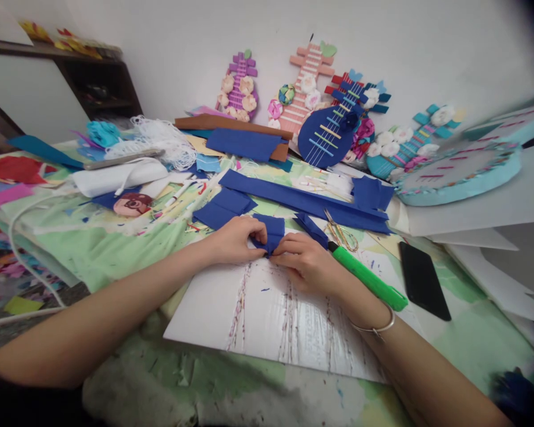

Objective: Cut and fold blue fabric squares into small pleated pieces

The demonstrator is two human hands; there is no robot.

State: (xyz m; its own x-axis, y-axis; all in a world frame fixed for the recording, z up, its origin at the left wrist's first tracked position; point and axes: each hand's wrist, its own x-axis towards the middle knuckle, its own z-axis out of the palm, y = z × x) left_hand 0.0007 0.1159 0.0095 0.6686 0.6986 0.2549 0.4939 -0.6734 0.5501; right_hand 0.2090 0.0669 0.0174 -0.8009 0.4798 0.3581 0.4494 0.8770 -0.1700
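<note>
Between my two hands is a small piece of dark blue crepe paper (pixel 273 229), lying over the far edge of a scored white board (pixel 204 314). My left hand (pixel 238 240) pinches its left side with thumb and index finger. On its near right edge, the fingertips of my right hand (pixel 309 261) press together. Folded blue paper (pixel 225 207) lies just beyond my left hand, and a long blue strip (pixel 302 198) stretches behind both. Close to my right hand are a folded blue piece (pixel 311 228), gold-handled scissors (pixel 340 231) and a green utility knife (pixel 369 279).
Decorated paper lutes, one of them dark blue (pixel 327 136), lean against the wall. White string (pixel 160 142), stacked coloured paper (pixel 244 144) and scraps crowd the back left. A black phone (pixel 422 279) lies at right. A white cable (pixel 15 237) hangs over the left edge.
</note>
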